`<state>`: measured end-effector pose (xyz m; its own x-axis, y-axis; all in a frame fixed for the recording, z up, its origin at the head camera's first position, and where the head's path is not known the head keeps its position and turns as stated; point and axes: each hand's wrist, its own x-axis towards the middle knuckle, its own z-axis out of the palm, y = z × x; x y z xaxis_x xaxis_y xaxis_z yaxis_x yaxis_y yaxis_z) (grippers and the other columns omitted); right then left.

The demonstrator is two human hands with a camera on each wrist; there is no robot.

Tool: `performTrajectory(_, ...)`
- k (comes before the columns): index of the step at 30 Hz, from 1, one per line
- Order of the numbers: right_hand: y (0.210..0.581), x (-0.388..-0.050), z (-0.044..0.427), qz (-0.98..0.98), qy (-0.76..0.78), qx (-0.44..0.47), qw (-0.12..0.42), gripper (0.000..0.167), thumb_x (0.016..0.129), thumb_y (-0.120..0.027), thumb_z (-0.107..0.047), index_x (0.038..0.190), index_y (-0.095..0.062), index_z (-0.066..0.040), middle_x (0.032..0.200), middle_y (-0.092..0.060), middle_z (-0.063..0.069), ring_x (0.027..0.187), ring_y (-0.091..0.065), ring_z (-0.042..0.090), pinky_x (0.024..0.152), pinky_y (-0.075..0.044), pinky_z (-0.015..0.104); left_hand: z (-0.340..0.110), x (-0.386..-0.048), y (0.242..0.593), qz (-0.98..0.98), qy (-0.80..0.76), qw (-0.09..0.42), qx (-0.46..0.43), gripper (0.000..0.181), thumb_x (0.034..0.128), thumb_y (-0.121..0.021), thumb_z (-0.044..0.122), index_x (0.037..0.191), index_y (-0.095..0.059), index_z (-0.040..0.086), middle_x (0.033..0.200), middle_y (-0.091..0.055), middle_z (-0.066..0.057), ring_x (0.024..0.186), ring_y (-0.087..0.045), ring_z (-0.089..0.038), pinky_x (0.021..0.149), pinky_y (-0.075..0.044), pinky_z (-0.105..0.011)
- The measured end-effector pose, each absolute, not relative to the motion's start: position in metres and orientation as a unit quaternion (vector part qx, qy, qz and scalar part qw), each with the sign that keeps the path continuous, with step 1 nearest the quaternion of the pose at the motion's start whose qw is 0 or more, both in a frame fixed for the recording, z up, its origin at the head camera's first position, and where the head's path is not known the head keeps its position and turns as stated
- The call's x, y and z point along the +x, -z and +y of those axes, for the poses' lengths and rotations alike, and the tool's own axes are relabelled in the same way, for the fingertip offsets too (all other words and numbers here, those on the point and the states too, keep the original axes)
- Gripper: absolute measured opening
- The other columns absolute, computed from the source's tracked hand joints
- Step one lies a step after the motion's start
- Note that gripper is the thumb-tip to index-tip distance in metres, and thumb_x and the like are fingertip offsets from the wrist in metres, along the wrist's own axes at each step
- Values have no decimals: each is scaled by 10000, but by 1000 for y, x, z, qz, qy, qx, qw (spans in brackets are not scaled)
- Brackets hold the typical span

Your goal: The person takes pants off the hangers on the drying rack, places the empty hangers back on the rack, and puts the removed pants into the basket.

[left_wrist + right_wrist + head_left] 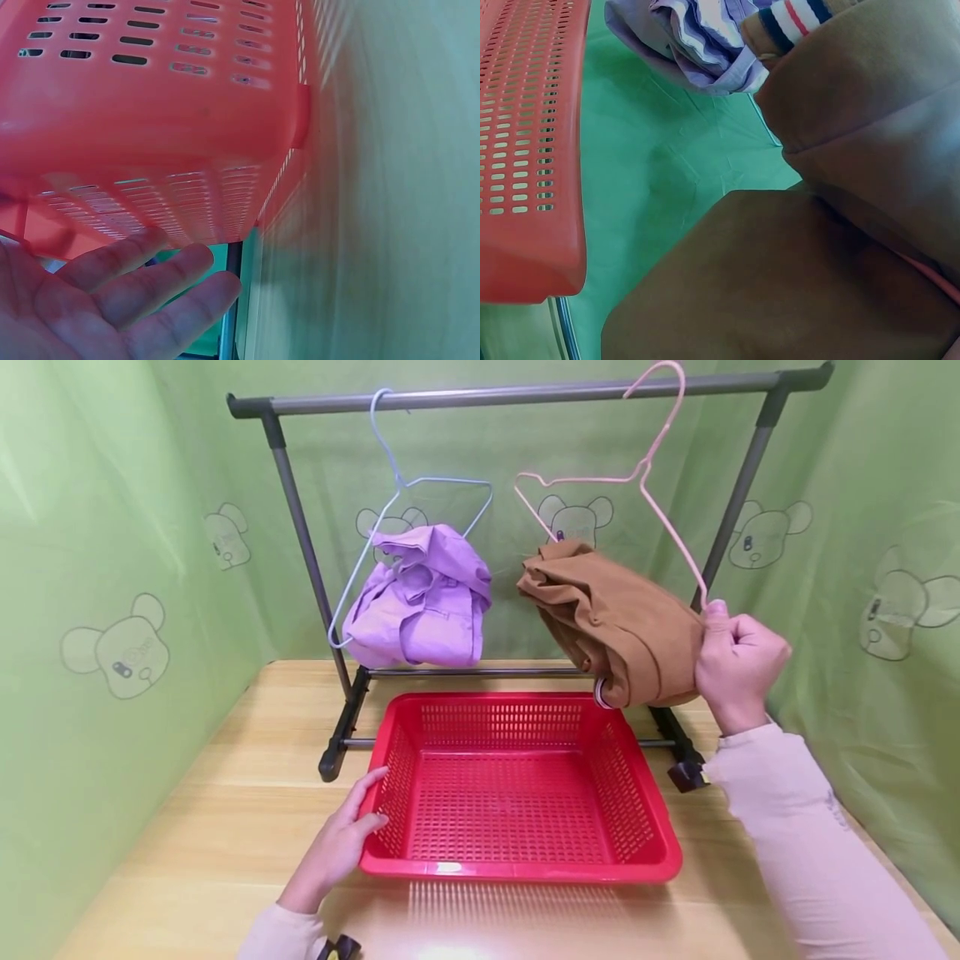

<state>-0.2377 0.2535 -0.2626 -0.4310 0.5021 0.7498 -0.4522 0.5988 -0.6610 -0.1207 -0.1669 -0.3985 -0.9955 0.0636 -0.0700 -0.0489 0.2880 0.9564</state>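
Observation:
In the head view my right hand (738, 660) grips the lower right corner of a pink hanger (588, 479) together with the edge of a brown folded garment (637, 610). A striped band (799, 22) trims this garment in the right wrist view. The hanger's hook is at the rack's bar; whether it bears the weight I cannot tell. My left hand (337, 847) is at the left rim of a red plastic basket (517, 870), thumb over the rim. Its fingers (172, 315) are extended beside the basket's wall in the left wrist view. The basket holds nothing.
A grey clothes rack (487, 396) stands behind the basket on a wooden table (202, 835). From its bar hangs a light blue hanger (450, 481) with a purple garment (431, 610). Green curtains (120, 527) with bear prints enclose the back and sides.

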Motion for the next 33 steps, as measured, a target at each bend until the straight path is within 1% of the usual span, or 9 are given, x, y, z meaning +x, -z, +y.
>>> performTrajectory(2, 268, -243, 259, -720, -444, -19, 533, 567, 927, -652, -200, 418, -442, -63, 478, -442, -243, 432, -392, -65, 430, -238, 134, -167, -120, 399, 803, -595, 46, 4, 588, 940, -508, 51, 1474, -374, 259, 1274, -519, -218, 822, -639, -250, 711, -521, -376)
performTrajectory(6, 273, -244, 262, -722, -442, -17, 532, 572, 920, -664, -233, 400, -436, -159, 459, -477, -148, 429, -406, -49, 432, -255, 146, -168, -118, 401, 802, -595, 50, -4, 595, 940, -508, 55, 1477, -367, 270, 1267, -527, -224, 793, -646, -245, 697, -524, -378)
performTrajectory(9, 275, -244, 263, -719, -439, -9, 539, 569, 916, -666, -240, 399, -434, -187, 455, -483, -104, 432, -405, -49, 442, -264, 150, -168, -118, 402, 803, -593, 50, -9, 598, 944, -502, 59, 1479, -364, 285, 1263, -531, -230, 768, -647, -246, 688, -524, -380)
performTrajectory(11, 274, -243, 263, -715, -439, -7, 544, 563, 914, -667, -241, 402, -438, -194, 461, -482, -112, 438, -405, -55, 453, -270, 147, -168, -119, 401, 804, -593, 47, -8, 594, 945, -500, 60, 1478, -367, 287, 1264, -529, -227, 770, -644, -246, 692, -523, -378)
performTrajectory(21, 273, -242, 263, -717, -440, -21, 540, 556, 911, -671, -223, 400, -455, -188, 459, -474, -118, 441, -408, -70, 467, -282, 139, -168, -119, 399, 799, -600, 43, -2, 584, 943, -511, 52, 1476, -376, 250, 1251, -533, -227, 763, -646, -258, 673, -528, -380)
performTrajectory(27, 274, -241, 263, -718, -438, -18, 541, 554, 915, -669, -216, 404, -459, -170, 473, -467, -173, 440, -409, -71, 456, -275, 133, -167, -120, 399, 800, -598, 42, -3, 583, 945, -512, 54, 1474, -378, 259, 1249, -534, -224, 764, -646, -257, 674, -527, -379)
performTrajectory(31, 276, -241, 265, -715, -441, -14, 541, 533, 913, -671, -190, 417, -480, -140, 478, -451, -202, 439, -410, -72, 451, -278, 124, -167, -120, 399, 796, -603, 47, -3, 585, 946, -510, 54, 1477, -374, 260, 1262, -522, -225, 769, -645, -261, 665, -533, -381)
performTrajectory(33, 277, -241, 266, -714, -443, -14, 542, 531, 914, -670, -192, 424, -489, -94, 486, -453, -222, 445, -418, -79, 456, -284, 123, -167, -121, 399, 796, -604, 48, -2, 585, 948, -510, 56, 1479, -371, 259, 1272, -518, -225, 772, -644, -260, 663, -533, -382)
